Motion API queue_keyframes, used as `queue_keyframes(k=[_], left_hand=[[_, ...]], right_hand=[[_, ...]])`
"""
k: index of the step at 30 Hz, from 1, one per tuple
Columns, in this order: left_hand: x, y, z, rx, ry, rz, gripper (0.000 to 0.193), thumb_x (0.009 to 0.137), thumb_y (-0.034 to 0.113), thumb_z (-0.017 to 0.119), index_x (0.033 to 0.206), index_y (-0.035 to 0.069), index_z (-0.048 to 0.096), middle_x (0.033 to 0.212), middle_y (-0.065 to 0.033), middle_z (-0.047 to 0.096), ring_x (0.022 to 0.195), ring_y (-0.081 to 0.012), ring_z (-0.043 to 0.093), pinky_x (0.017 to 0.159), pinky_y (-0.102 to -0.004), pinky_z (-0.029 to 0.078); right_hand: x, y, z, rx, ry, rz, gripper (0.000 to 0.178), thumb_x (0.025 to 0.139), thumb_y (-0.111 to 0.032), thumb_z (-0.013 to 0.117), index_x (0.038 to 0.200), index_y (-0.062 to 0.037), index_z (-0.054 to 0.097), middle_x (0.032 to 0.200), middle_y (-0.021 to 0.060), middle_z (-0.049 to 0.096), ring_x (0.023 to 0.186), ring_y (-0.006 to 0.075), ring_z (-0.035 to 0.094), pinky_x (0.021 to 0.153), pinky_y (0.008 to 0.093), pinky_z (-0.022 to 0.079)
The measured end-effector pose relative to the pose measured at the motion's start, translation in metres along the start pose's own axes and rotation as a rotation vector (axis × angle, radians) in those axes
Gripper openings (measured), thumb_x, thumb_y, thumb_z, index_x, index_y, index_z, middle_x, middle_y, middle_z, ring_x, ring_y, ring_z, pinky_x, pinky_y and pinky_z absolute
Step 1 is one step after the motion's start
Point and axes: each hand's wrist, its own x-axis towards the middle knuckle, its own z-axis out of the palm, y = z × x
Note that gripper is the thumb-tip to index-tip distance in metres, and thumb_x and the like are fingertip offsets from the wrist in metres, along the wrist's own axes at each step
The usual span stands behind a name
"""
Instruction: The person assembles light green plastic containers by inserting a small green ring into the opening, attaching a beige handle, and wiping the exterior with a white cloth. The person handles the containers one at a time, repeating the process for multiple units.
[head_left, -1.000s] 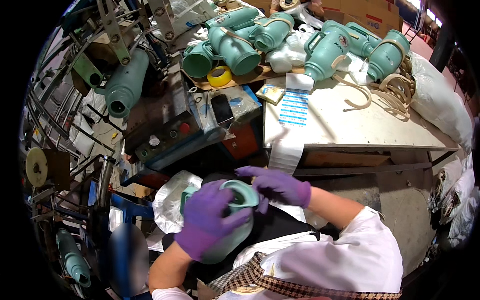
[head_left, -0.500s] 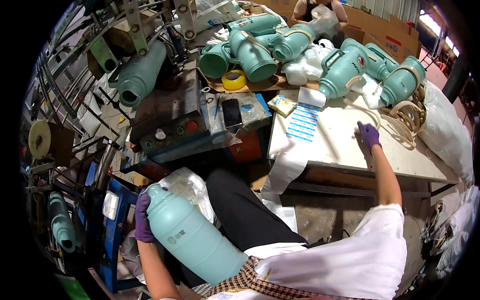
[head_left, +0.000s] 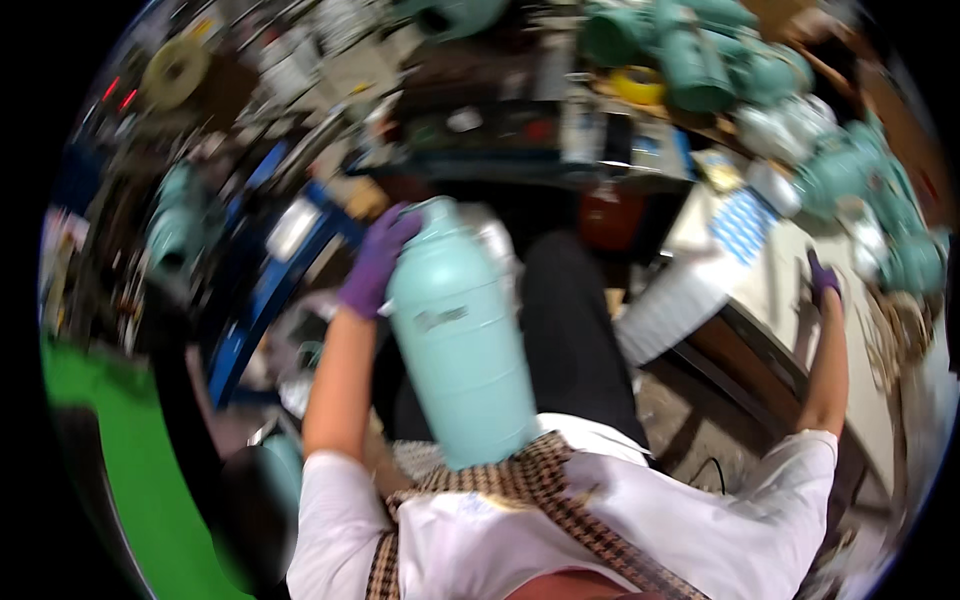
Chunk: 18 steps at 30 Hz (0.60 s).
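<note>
At upper left of flask (head_left: 460, 340): left hand (head_left: 382, 258) gripping it | right of flask: right hand (head_left: 824, 280), grip I cannot tell | I judge: flask may topple; cause: one-handed hold.

The left hand (head_left: 383, 258) holds a green flask (head_left: 460, 340) — its bottom is by the checked cloth (head_left: 540, 478). The right hand (head_left: 824, 278) is at the white table (head_left: 787, 265).
</note>
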Motion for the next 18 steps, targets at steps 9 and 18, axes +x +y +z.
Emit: queue_keyframes(k=[9, 18], left_hand=[[-0.036, -0.025, -0.045, -0.27, 0.036, 0.085, 0.032, 0.097, 0.036, 0.065, 0.105, 0.006, 0.06, 0.091, 0.0022, 0.059, 0.085, -0.0056, 0.054, 0.077, -0.0231, 0.046], [-0.044, -0.017, -0.029, -0.454, -0.151, 0.275, 0.031, 0.098, 0.032, 0.059, 0.114, 0.006, 0.056, 0.104, -0.003, 0.058, 0.093, -0.0097, 0.056, 0.084, -0.0255, 0.047]], right_hand=[[0.005, 0.045, 0.016, 0.993, 0.497, -0.64, 0.039, 0.1, -0.009, 0.057, 0.137, -0.0016, 0.052, 0.121, 0.0156, 0.066, 0.095, 0.0197, 0.064, 0.08, 0.0336, 0.055], [-0.455, -0.235, 0.073, 1.5, -1.227, -0.832, 0.047, 0.105, -0.029, 0.045, 0.145, -0.0029, 0.045, 0.07, -0.0019, 0.04, 0.053, 0.0083, 0.043, 0.057, 0.0274, 0.052]])
